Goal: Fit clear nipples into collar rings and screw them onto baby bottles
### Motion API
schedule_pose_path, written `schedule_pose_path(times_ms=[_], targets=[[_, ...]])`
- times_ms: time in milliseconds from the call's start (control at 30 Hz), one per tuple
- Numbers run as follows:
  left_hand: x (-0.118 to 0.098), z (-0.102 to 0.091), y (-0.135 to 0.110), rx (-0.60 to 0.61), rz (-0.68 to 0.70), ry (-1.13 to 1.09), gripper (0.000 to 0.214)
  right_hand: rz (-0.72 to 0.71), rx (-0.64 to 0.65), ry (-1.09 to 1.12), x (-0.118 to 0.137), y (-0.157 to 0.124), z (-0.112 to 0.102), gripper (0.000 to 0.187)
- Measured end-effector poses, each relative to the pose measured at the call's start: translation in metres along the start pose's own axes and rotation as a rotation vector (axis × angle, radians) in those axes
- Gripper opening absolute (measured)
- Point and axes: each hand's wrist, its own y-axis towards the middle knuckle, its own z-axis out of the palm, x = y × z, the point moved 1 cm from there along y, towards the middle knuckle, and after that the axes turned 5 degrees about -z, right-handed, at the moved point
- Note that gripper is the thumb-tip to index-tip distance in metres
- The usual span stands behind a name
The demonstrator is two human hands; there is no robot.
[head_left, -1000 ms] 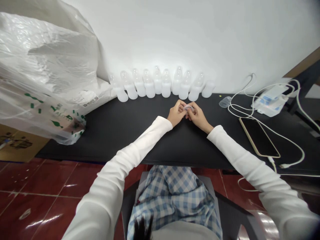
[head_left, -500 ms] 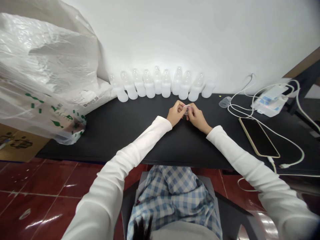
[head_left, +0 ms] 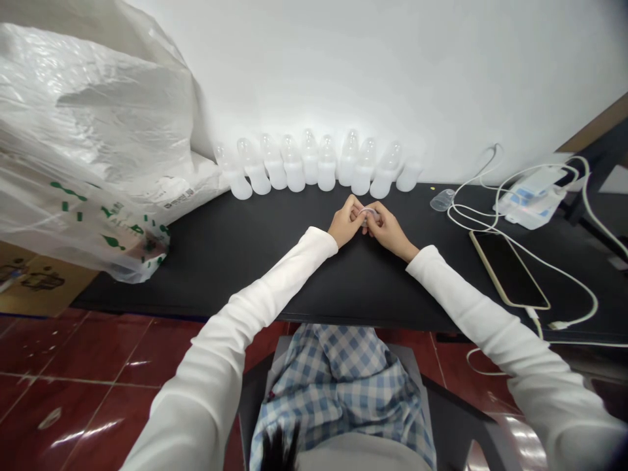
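Observation:
My left hand point(head_left: 345, 223) and my right hand point(head_left: 389, 234) meet above the black table, fingertips pinched together around a small whitish ring point(head_left: 369, 210). Fingers cover most of the ring, so its inside cannot be made out. Just beyond stands a curved row of several white bottles point(head_left: 326, 173), most topped with tall clear domes. The bottle at the right end point(head_left: 409, 175) shows no dome. To the right of my hands, a loose clear dome cap point(head_left: 442, 200) lies on its side.
A white power strip point(head_left: 534, 199) with tangled white cables point(head_left: 544, 258) and a plugged-in phone point(head_left: 510, 269) occupy the table's right side. Large plastic bags point(head_left: 98, 124) and a cardboard box point(head_left: 44, 281) crowd the left. A white wall point(head_left: 417, 72) rises behind the bottles.
My fingers have shifted slightly and closed further over the ring, hiding more of it. The bottles and other things stay where they were.

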Motion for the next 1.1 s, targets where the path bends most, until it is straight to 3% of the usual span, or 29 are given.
schedule_pose_path(times_ms=[267, 467, 667, 933, 1100], targets=[[-0.006, 0.001, -0.001, 0.004, -0.138, -0.167, 0.019, 0.022, 0.018, -0.078, 0.013, -0.002, -0.003, 0.046], [-0.004, 0.003, 0.001, 0.050, -0.134, -0.283, 0.023, 0.014, -0.031, -0.091, 0.013, -0.003, -0.004, 0.048], [0.002, 0.005, 0.001, 0.060, -0.072, -0.225, 0.028, 0.007, -0.086, -0.111, 0.013, -0.003, -0.004, 0.044], [0.001, 0.006, 0.001, 0.017, -0.090, -0.181, 0.023, 0.031, -0.076, -0.015, 0.004, 0.000, -0.003, 0.052], [-0.002, 0.004, 0.000, -0.027, -0.107, -0.148, 0.021, 0.019, -0.075, -0.085, 0.008, -0.002, -0.002, 0.052]])
